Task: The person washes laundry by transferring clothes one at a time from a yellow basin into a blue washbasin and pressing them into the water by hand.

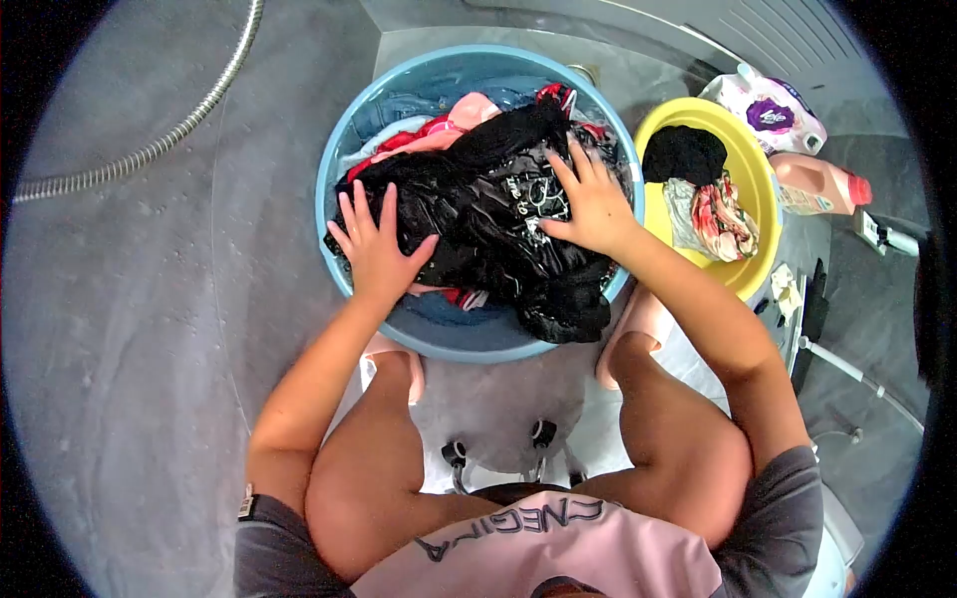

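Lying in the tub [449,339] at upper centre, black clothing [474,229] is touched by left hand [377,257] and right hand [600,211]. Both are unclenched, fingers spread.

a ribbed metal hose [189,125] curves in at upper left over grey floor [120,399]. at right, a yellow basin [736,277] holds a black cloth [685,154] and a red-patterned one [726,221]; just beside it are a white-and-purple package [768,112] and a pink jug [800,177] with a red cap [859,189].
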Demonstrator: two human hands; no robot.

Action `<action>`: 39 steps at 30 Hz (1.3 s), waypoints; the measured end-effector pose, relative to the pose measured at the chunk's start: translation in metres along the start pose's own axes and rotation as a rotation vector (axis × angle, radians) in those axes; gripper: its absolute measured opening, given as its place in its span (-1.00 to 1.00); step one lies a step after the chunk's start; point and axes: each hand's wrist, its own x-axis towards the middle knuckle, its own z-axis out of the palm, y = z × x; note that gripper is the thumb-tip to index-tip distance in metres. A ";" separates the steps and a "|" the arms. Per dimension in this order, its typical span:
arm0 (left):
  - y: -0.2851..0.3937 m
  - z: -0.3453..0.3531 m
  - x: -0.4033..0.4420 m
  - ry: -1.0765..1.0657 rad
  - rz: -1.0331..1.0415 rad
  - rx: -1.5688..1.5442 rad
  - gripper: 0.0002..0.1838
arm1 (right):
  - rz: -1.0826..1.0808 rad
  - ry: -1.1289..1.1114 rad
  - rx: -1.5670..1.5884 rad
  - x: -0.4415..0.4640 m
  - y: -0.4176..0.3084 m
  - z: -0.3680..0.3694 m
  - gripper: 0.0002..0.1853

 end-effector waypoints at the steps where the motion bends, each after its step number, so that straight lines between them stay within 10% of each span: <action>1: 0.000 -0.003 0.002 0.019 0.054 -0.003 -0.06 | -0.012 0.016 -0.012 -0.001 0.000 -0.001 0.03; 8: 0.007 -0.024 0.027 -0.050 0.210 -0.061 -0.09 | -0.728 -0.275 0.186 -0.037 -0.024 -0.048 -0.03; 22: 0.010 -0.013 0.018 -0.114 0.235 0.010 -0.13 | -0.737 -0.021 -0.199 -0.045 -0.032 0.010 -0.63; 39: 0.009 0.007 0.014 -0.108 0.262 0.061 -0.16 | -0.654 -0.060 -0.213 -0.046 -0.034 0.021 -0.64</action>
